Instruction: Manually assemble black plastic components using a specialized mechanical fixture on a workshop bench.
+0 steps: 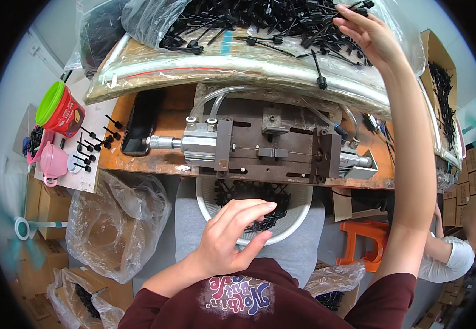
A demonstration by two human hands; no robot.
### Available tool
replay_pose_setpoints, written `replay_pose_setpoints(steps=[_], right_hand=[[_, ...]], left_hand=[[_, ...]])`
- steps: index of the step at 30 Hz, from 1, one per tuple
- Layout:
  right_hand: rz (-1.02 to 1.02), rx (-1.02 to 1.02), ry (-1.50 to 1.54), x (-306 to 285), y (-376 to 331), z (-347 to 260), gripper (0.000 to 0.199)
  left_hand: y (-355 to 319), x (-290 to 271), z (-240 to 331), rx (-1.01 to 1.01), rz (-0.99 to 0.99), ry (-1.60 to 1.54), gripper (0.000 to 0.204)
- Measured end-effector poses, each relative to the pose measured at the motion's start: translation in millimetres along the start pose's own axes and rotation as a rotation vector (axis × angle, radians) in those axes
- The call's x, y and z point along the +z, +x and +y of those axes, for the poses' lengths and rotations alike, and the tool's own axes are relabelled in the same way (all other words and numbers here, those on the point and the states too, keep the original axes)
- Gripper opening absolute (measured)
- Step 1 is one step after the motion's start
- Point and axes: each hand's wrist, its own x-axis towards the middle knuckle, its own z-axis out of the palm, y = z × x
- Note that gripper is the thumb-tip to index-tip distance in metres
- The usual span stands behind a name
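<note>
My right hand (370,34) reaches up to the far right of the bench, fingers closed on a thin black plastic piece (358,6) with a knobbed end. Beneath and left of it spreads a heap of similar black pieces (271,19) on a plastic-covered raised surface. One piece (320,71) lies apart near that surface's front edge. My left hand (232,233) is low in front of me, thumb and fingers apart, over the near rim of a white basket (302,219) of black pieces in my lap. Between both hands sits a metal clamping fixture (273,151) with cylinders at each end.
Clear air tubes (216,98) rise behind the fixture. On the left are a phone (139,123), several upright black pieces (87,148), a red tub (62,112) and a pink container (54,162). An orange stool (363,241) and another person's sleeve (449,257) are at right.
</note>
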Motion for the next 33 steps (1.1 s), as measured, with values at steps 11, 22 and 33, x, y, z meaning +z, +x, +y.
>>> replay_pose_setpoints(steps=[11, 22, 33], right_hand=[[0.026, 0.185, -0.092, 3, -23, 35, 0.026], [0.132, 0.024, 0.139, -20, -42, 24, 0.021], [0.125, -0.051, 0.168, 7, -133, 3, 0.025]], left_hand=[[56, 2, -3, 0.273, 0.129, 0.373, 0.047], [201, 42, -50, 0.308, 0.085, 0.775, 0.02], [57, 9, -5, 0.059, -0.057, 0.301, 0.028]])
